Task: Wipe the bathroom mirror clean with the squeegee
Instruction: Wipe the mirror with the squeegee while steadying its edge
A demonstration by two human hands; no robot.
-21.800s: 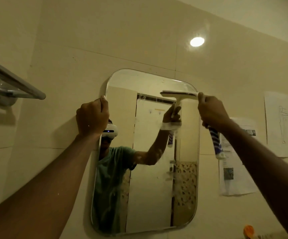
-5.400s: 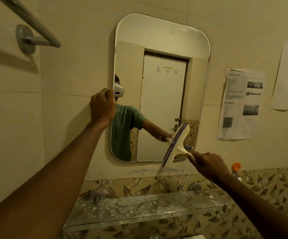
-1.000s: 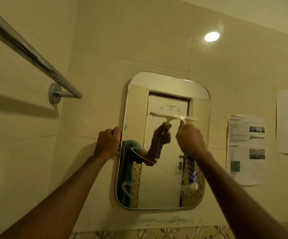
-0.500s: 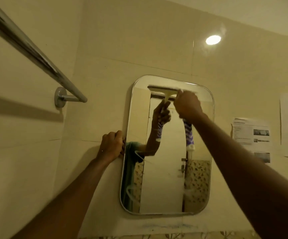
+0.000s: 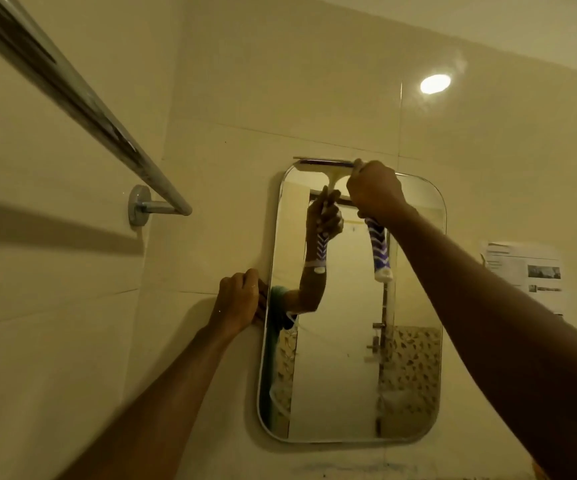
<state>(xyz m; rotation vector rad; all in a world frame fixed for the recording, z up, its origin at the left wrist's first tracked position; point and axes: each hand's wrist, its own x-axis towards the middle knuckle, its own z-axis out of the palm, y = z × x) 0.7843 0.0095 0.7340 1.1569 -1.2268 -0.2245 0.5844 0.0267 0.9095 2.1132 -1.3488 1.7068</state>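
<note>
The mirror (image 5: 351, 358) is hanging on the wall, the left hand (image 5: 239, 299) is curling its fingers around its left edge, and the right hand (image 5: 375, 190) is clamping the squeegee (image 5: 379, 249) – its blade is lying along the mirror's top edge.

Towel rail (image 5: 72, 84): cut off at left edge. Squeegee (image 5: 379, 251): upper handle hidden inside right hand (image 5: 375, 192). Printed sheet (image 5: 522, 271): text illegible.

Cream-tiled bathroom wall (image 5: 280, 81) on my feed.
Chrome towel rail (image 5: 83, 98) upper left, lamp glare (image 5: 435, 84) upper right, printed sheets (image 5: 522, 271) hanging far right.
</note>
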